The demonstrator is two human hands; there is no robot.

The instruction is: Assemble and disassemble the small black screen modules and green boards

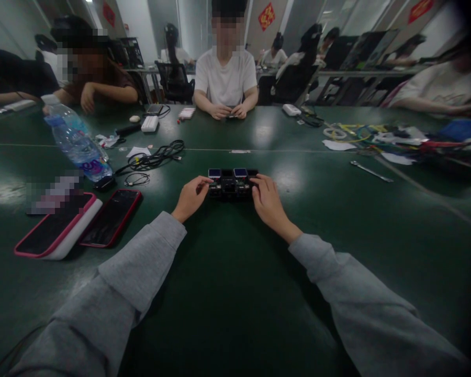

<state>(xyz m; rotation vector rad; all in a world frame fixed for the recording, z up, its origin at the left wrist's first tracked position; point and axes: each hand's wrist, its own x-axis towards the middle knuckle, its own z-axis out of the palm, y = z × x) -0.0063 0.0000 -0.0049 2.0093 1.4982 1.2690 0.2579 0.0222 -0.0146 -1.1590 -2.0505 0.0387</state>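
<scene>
A black tray-like electronic device [230, 191] lies on the table in front of me, with several compartments. Two small screens, a left screen [214, 173] and a right screen [240, 172], stand along its far side, with bits of green circuit board below them. My left hand [192, 196] has its bent fingers closed at the device's left end. At the right end, my right hand [269, 199] grips with the thumb on the near side and the fingers over the edge. The fingertips are small in view, and their exact contact is partly hidden.
To the left lie a red-edged phone [112, 219], another pink-edged phone [57, 225], water bottles [78, 144] and a black cable [157, 157]. A wrench [371, 171] and tangled wires [400, 139] are on the right. A person in white [225, 78] sits opposite.
</scene>
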